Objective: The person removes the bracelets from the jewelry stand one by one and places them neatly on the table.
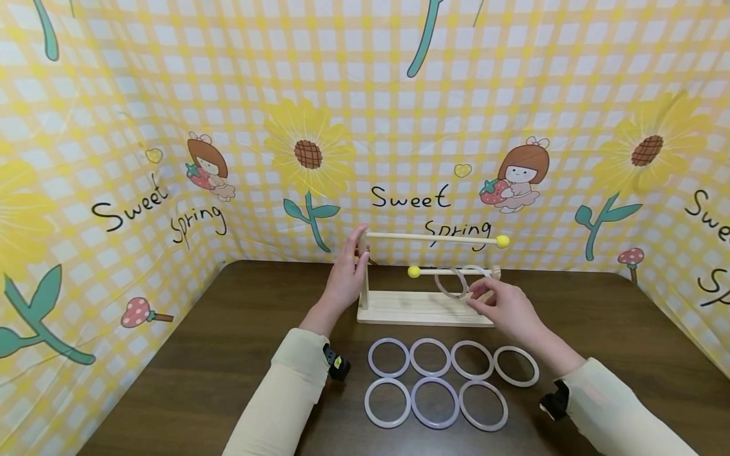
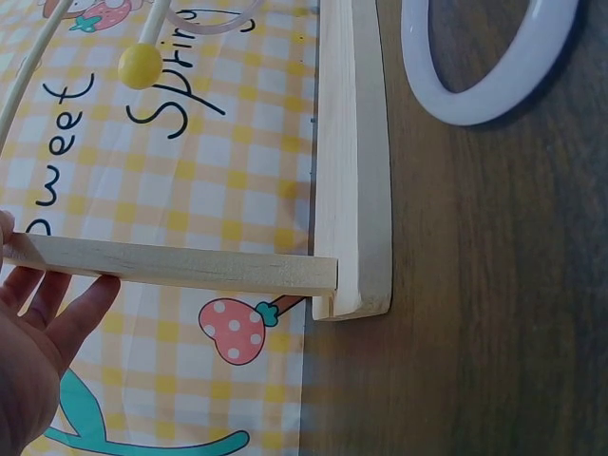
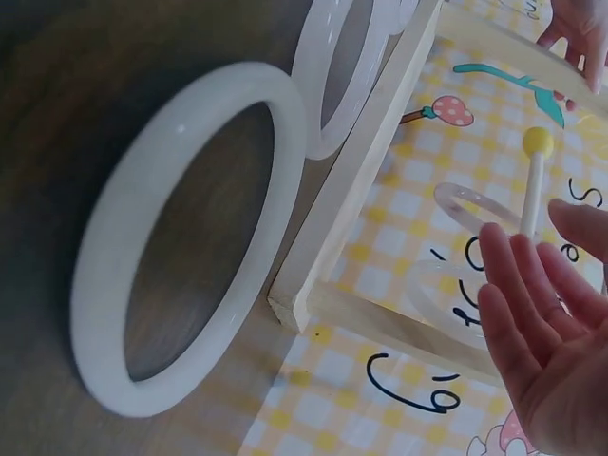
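Note:
A pale wooden stand (image 1: 422, 310) has two horizontal rods tipped with yellow balls. My left hand (image 1: 344, 278) grips its left post (image 2: 190, 266) near the top, thumb on one side and fingers on the other. Two clear pale rings hang on the lower rod (image 3: 532, 195); the nearer ring (image 3: 446, 199) is toward the ball end, and the other ring (image 3: 415, 294) is closer to the right post (image 3: 380, 328). Beside them is my right hand (image 1: 510, 307), fingers extended and thumb apart, with nothing between them. No ring shows on the upper rod (image 1: 428, 237).
Several pale rings lie flat in two rows on the dark wooden table (image 1: 228, 380), in front of the stand. The rightmost white ring (image 3: 100, 285) lies under my right forearm's inner side. A yellow checked cloth (image 1: 365, 126) hangs behind and at both sides.

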The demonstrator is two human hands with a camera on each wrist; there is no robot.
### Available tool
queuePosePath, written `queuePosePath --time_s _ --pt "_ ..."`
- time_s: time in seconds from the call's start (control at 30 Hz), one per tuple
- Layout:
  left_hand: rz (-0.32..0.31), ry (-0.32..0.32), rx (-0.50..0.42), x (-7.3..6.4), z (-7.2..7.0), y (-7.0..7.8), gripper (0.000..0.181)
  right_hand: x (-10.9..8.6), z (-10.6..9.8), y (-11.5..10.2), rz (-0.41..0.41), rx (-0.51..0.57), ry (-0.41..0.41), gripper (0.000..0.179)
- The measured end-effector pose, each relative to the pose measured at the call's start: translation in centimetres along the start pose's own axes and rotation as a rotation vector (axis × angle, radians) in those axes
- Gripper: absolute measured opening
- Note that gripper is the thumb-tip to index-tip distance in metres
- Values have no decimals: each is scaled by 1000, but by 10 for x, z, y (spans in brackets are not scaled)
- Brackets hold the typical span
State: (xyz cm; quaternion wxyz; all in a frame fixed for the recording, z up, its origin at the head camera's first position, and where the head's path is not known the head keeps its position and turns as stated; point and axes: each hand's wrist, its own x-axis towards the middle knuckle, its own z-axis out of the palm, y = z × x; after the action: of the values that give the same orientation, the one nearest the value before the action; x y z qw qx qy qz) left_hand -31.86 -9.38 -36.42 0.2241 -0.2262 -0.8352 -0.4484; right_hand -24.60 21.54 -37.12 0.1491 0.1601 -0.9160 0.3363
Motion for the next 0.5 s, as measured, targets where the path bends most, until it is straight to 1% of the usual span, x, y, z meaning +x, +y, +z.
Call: queuePosePath --time_s 0.27,0.5 --pt "0 3 0 0 0 1 53 12 9 4 27 57 95 17" --pt "5 7 3 0 0 1 54 18 16 3 40 24 140 17"
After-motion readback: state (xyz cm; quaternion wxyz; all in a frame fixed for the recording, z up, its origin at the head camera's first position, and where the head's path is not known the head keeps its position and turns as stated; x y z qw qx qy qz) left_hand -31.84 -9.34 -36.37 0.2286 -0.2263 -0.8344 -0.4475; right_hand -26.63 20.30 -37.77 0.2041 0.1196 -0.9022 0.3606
